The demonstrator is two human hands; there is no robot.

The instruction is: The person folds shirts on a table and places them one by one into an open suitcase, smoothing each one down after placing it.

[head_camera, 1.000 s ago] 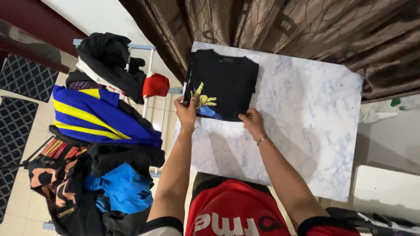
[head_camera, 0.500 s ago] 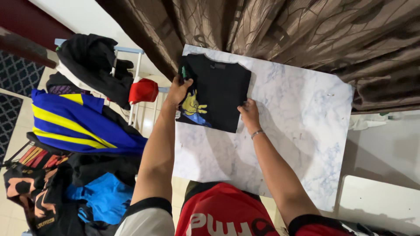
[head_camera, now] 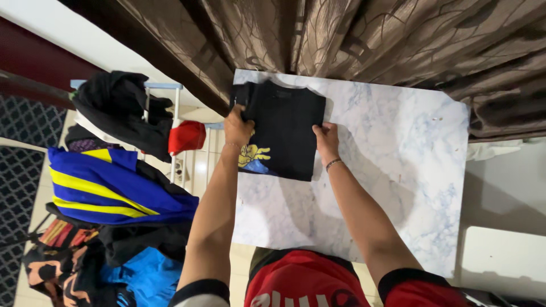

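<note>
A folded black T-shirt [head_camera: 287, 128] with a yellow and blue print lies at the far left of a white marble-patterned table [head_camera: 398, 165]. My left hand [head_camera: 238, 128] grips the shirt's left side, where a fold of sleeve is turned inward. Over on the shirt's right edge, near the shoulder, my right hand [head_camera: 326, 139] pinches the cloth. Both arms reach forward over the table.
A drying rack [head_camera: 170, 91] to the left holds several garments: a blue and yellow striped one [head_camera: 108, 185], black clothes [head_camera: 119, 105], a red cap [head_camera: 186, 136]. Brown curtains [head_camera: 341, 40] hang behind the table. A white surface [head_camera: 500, 256] lies at the lower right.
Both hands moved up the shirt from its near hem to its sides. The left side of the shirt is now folded inward, and the shirt looks narrower.
</note>
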